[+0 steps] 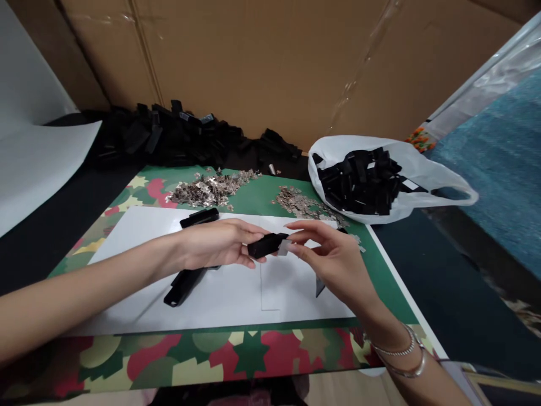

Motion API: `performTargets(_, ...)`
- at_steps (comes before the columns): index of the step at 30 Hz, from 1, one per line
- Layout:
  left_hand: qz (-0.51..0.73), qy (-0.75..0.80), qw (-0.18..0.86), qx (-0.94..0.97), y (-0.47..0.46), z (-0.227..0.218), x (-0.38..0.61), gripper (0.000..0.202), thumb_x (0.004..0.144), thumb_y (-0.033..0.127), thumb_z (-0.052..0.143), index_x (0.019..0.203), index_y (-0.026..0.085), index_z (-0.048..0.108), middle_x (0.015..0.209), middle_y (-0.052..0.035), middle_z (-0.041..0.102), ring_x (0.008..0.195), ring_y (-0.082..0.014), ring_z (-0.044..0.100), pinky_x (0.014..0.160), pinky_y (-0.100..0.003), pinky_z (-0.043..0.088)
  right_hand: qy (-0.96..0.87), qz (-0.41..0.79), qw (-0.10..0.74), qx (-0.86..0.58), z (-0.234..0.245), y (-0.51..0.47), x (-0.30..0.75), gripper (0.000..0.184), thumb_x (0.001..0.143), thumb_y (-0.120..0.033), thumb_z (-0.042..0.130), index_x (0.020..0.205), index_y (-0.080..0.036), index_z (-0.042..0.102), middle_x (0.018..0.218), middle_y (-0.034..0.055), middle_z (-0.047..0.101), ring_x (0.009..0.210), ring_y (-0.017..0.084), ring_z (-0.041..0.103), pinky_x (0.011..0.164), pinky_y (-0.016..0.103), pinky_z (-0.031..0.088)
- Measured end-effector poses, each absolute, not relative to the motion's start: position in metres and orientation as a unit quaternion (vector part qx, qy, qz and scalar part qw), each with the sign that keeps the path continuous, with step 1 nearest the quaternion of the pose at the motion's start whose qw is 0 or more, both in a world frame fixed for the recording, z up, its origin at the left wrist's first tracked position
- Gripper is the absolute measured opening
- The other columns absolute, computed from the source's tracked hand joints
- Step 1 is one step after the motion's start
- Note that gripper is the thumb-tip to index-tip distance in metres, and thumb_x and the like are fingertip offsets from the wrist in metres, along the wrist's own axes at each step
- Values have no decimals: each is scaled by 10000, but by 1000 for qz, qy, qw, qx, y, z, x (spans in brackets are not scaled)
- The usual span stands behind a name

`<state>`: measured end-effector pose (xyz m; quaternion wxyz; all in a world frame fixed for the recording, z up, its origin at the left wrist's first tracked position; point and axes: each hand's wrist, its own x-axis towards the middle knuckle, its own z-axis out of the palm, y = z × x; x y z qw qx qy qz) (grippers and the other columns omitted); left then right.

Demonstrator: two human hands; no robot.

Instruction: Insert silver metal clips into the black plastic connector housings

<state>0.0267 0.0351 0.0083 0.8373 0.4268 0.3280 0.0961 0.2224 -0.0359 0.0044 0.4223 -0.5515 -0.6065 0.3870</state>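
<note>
My left hand [228, 242] grips a small black plastic piece [265, 246], shaped like a short box, above the white sheet [236, 304]. My right hand [327, 254] pinches a small pale, flat rectangular piece [284, 247] against the right end of the black piece. I cannot tell whether the pale piece is inside it or only touching. Under and beside my left hand lie more black plastic pieces [182, 288]. A dark flat piece [320, 286] is partly hidden beneath my right hand.
Behind the sheet are two heaps of small metal parts, a left heap [211, 189] and a right heap [298, 203]. A white plastic bag [443, 180] full of black pieces stands at the right. A long pile of black pieces [169, 138] lines the cardboard wall [262, 67].
</note>
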Motion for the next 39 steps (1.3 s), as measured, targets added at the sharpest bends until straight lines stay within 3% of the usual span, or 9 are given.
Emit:
performTargets(3, 100, 319, 857, 392, 29, 2, 28, 212, 845, 117, 503, 963, 155, 675, 935, -48, 651, 829, -129, 560, 708, -240, 429, -591, 392, 435, -555, 4, -37, 223, 112, 744, -236, 668, 847, -203, 701, 804, 23, 683, 649, 121, 594, 452, 200, 430)
performTargets(7, 132, 318, 863, 371, 24, 0, 29, 216, 874, 133, 484, 1035, 152, 628, 1058, -79, 632, 908, -153, 563, 766, -279, 437, -540, 421, 470, -557, 2, -37, 229, 103, 711, -290, 716, 780, -215, 704, 739, -8, 667, 420, 31, 422, 333, 175, 303)
performTargets(9, 158, 322, 860, 362, 23, 0, 30, 197, 878, 132, 483, 1029, 143, 609, 1035, -85, 632, 916, -165, 570, 780, -301, 440, -518, 445, 482, -549, 2, -37, 232, 112, 702, -303, 726, 758, -213, 690, 732, -11, 663, 390, 16, 370, 313, 166, 275)
performTargets(12, 189, 313, 861, 354, 20, 0, 31, 183, 870, 97, 479, 1015, 132, 584, 1041, -96, 627, 921, -170, 574, 783, -311, 442, -496, 481, 488, -533, 5, -37, 236, 113, 709, -304, 718, 731, -206, 667, 746, 3, 666, 421, 31, 405, 312, 155, 284)
performTargets(18, 203, 281, 866, 360, 17, -4, 33, 176, 877, 81, 454, 1004, 123, 568, 1074, -111, 606, 923, -183, 577, 766, -323, 444, -518, 509, 491, -481, 11, -35, 241, 87, 691, -255, 730, 667, -198, 668, 1094, 32, 582, 502, 23, 455, 312, 152, 293)
performTargets(24, 229, 265, 858, 376, 14, -6, 36, 162, 891, 91, 442, 959, 129, 583, 937, -62, 593, 894, -179, 580, 721, -307, 442, -515, 472, 487, -524, 1, -35, 227, 105, 696, -299, 726, 754, -212, 712, 756, 6, 617, 411, 17, 335, 302, 179, 201)
performTargets(34, 226, 254, 857, 387, 11, -7, 36, 153, 912, 115, 418, 944, 144, 565, 924, -55, 569, 901, -175, 558, 737, -314, 441, -527, 402, 503, -554, -7, -36, 220, 76, 674, -274, 742, 739, -235, 731, 744, -5, 660, 577, 87, 523, 512, 227, 426)
performTargets(39, 222, 259, 849, 403, 11, -8, 36, 160, 914, 122, 412, 963, 151, 561, 910, -49, 564, 878, -169, 550, 734, -315, 428, -552, 363, 508, -553, -3, -37, 217, 47, 664, -239, 752, 706, -238, 730, 725, -8, 667, 652, 112, 550, 586, 240, 449)
